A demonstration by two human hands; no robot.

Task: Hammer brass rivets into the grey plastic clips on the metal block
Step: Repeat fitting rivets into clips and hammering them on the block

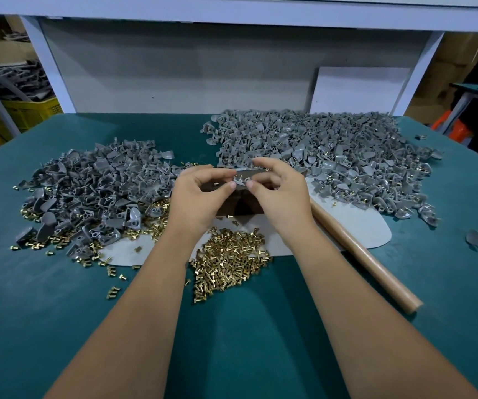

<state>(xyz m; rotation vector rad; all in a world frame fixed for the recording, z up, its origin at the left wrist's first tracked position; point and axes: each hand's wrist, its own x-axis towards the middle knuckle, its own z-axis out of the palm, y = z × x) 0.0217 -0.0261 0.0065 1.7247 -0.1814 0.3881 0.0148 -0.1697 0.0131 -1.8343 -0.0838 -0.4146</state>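
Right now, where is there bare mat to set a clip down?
Bare green mat lies near the table edge between the forearms, and left of the left clip pile. Crowded: brass rivets, right clip pile, hammer handle.

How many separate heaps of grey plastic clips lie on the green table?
2. One heap of grey clips lies left of the hands, mixed with brass rivets at its near edge. A larger heap lies right and farther back. A few loose clips lie apart.
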